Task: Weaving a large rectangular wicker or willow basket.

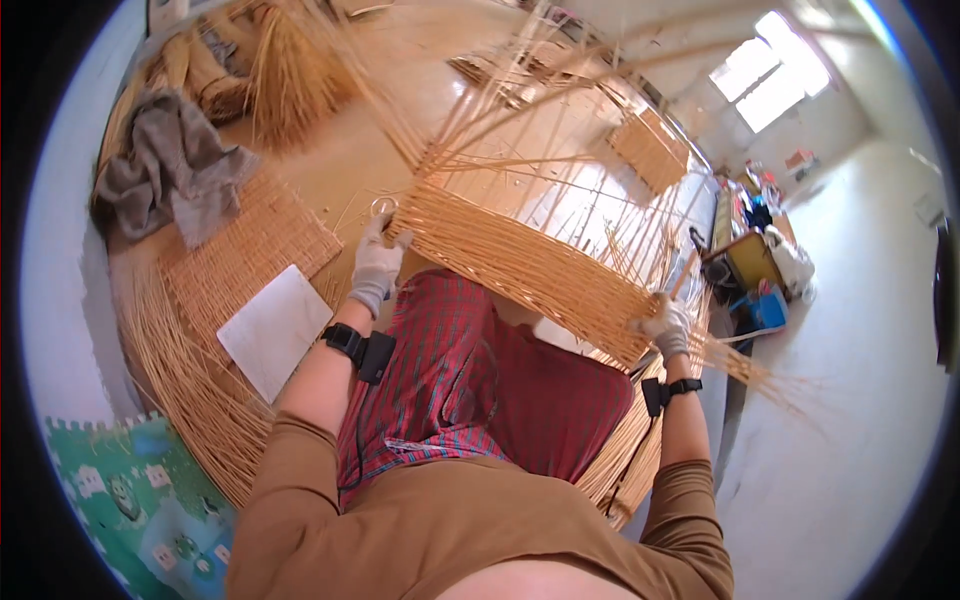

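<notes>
A long woven wicker panel (520,265) is held up across my lap, its right end lower than its left. My left hand (378,262), in a pale work glove, is closed on the panel's left end. My right hand (668,326), gloved too, grips the right end, where loose wicker strands (745,368) trail away. Long unwoven rods (480,150) fan up and outward from the panel's far side. A small pale ring (383,206) shows beside my left fingertips. A dark red checked cloth (440,330) covers my legs below the panel.
On the left lie a woven mat (275,225), a grey cloth (170,165), a white board (275,330) and long wicker bundles (190,410). Another woven panel (650,150) rests farther back. A cluttered cabinet (745,262) and blue container (765,308) stand at right.
</notes>
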Action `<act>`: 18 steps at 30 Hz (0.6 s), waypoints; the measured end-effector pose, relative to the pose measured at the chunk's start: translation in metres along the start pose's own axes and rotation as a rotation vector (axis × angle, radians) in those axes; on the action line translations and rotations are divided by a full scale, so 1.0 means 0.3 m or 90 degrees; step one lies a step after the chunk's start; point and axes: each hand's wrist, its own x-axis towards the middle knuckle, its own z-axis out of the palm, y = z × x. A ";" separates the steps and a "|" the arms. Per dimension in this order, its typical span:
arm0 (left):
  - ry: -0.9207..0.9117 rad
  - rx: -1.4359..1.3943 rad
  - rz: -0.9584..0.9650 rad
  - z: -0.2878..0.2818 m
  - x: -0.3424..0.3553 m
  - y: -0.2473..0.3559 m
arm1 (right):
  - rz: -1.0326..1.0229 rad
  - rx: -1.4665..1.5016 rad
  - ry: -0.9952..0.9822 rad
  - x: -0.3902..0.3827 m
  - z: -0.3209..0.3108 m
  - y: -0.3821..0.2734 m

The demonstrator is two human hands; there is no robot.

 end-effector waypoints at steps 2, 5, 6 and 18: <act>-0.022 -0.010 -0.014 0.003 0.004 -0.013 | 0.020 -0.020 0.021 -0.015 -0.012 -0.012; -0.067 -0.041 -0.022 0.004 0.004 -0.016 | 0.057 0.012 -0.021 -0.029 -0.025 -0.026; -0.060 0.033 -0.010 0.004 0.003 -0.010 | 0.066 0.023 -0.029 -0.032 -0.027 -0.027; -0.141 0.172 -0.187 -0.054 -0.035 0.072 | 0.114 0.123 0.006 -0.107 0.047 0.034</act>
